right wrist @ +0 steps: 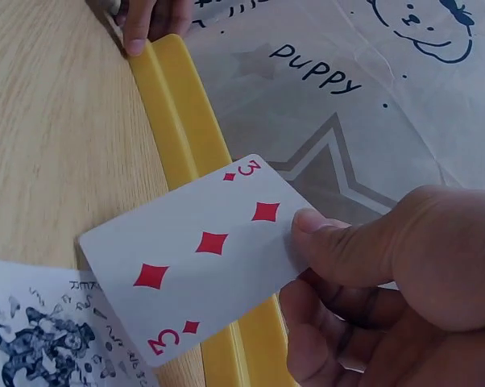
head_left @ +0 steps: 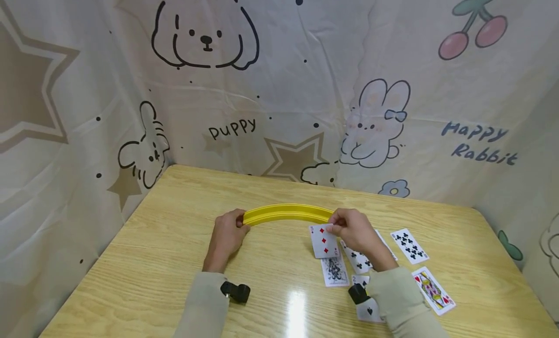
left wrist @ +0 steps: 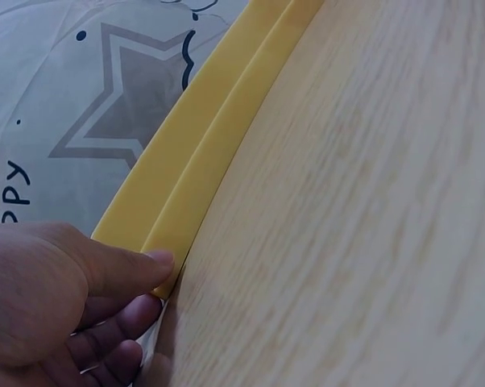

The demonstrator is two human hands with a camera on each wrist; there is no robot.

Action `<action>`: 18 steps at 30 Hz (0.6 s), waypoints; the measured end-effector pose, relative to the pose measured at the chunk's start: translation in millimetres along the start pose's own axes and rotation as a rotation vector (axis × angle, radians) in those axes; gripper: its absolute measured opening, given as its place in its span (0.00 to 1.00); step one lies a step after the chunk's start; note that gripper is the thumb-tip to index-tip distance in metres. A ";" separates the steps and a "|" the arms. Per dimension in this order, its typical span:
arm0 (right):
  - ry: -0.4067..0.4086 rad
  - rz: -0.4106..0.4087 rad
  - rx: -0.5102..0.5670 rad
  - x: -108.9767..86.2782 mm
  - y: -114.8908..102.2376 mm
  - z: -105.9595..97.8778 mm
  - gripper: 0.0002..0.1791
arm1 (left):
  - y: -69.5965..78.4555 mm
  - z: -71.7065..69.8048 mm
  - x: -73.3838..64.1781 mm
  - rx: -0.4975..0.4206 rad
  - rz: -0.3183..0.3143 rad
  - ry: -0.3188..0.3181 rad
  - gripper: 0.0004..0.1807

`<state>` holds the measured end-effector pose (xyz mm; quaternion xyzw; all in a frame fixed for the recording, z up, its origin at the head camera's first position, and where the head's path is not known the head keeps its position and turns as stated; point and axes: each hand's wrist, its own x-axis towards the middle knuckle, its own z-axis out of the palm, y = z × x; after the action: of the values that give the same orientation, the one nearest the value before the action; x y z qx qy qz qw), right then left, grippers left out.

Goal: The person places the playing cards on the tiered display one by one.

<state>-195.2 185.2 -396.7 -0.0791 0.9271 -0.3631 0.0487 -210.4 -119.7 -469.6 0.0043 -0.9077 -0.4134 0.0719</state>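
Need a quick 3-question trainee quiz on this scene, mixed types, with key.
1. Open: What does the person's right-hand grip pinch?
2. True or false: The person's left-hand grip holds the middle of the curved yellow grooved strip.
3. Fill in: The white rectangular queen-of-hearts card lies ___ (nearer/farther) to the person than the fully visible white rectangular clubs card.

Key:
1. The white rectangular three-of-diamonds card.
2. False; it holds one end.
3. Nearer.
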 end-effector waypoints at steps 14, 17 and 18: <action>0.074 -0.016 0.117 11.0 -4.4 7.1 0.03 | 1.0 -1.2 -0.6 0.009 0.000 -0.017 0.19; 0.087 -0.018 0.136 13.6 -4.5 8.7 0.02 | 0.8 -0.8 -0.4 0.008 -0.005 -0.016 0.19; 0.094 -0.016 0.140 14.5 -4.7 9.1 0.02 | 0.7 -0.8 -0.2 0.007 -0.004 -0.015 0.19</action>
<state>-207.6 173.1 -400.6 -0.0658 0.9001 -0.4306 0.0074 -210.0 -119.9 -468.5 0.0034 -0.9097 -0.4102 0.0640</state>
